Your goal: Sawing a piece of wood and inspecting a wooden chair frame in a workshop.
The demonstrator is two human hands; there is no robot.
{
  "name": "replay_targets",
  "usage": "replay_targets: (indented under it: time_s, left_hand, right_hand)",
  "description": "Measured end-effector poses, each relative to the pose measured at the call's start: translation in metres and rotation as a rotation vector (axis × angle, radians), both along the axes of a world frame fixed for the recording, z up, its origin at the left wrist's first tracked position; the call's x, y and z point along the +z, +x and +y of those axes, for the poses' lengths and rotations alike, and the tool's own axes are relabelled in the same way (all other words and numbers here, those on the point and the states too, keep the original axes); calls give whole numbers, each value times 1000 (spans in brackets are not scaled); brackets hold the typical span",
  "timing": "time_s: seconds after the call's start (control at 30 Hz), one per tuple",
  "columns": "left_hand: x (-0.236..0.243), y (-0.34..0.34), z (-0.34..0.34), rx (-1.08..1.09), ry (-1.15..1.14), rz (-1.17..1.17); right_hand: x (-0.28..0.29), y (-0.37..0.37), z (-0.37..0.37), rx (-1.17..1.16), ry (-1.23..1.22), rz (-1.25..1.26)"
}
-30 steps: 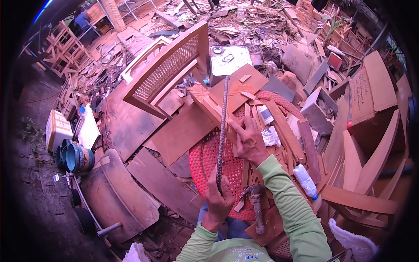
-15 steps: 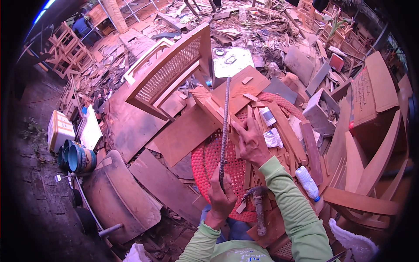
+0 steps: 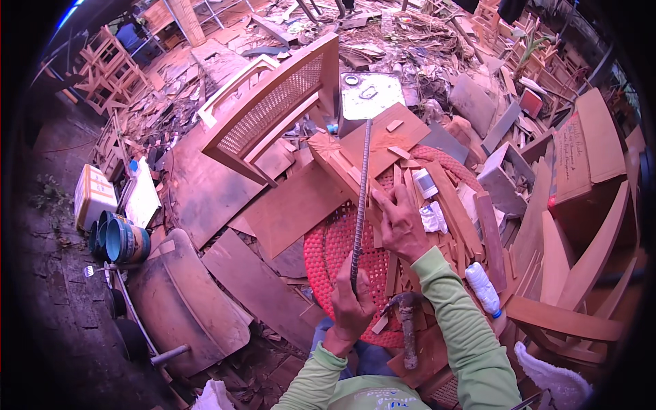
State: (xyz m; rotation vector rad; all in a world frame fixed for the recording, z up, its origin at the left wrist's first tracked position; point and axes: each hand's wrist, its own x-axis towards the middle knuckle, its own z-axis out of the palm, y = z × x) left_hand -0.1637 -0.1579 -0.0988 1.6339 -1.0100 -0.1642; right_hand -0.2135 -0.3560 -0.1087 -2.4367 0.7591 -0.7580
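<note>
My left hand [image 3: 352, 301] is closed round the lower end of a long, thin ribbed metal rod [image 3: 362, 198]. The rod points away from me, its far tip reaching the edge of a pale metal can [image 3: 371, 96]. My right hand [image 3: 402, 224] is closed at the near end of a wooden piece [image 3: 342, 167], close beside the rod; its fingertips are partly hidden. Under both hands lies a red woven round seat [image 3: 335, 253] covered with wooden strips. A hammer [image 3: 408, 331] with a worn handle rests near my lap, below the right hand.
A chair frame with a cane back [image 3: 273, 102] stands beyond the seat. To the right are a plastic bottle [image 3: 482, 288], a white jar [image 3: 424, 183], curved wooden parts [image 3: 588, 253] and a cardboard box [image 3: 581, 150]. Blue-green cans [image 3: 128, 240] stand left; wood scraps litter the ground.
The whole view has shifted slightly to the right. The rod's far tip has swung a little right against the boards. Both hands keep their grip.
</note>
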Motion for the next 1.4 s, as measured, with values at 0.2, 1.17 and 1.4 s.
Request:
replay_targets:
  time_s: [0.2, 1.17, 1.4]
  left_hand:
    - [1, -2, 1, 7, 44, 53]
    - [-4, -4, 2, -1, 43, 129]
    - [-5, -1, -2, 27, 34, 6]
  right_hand:
    - [-1, 1, -3, 18, 4, 18]
    - [-3, 5, 0, -19, 3, -19]
    - [-7, 6, 0, -20, -13, 2]
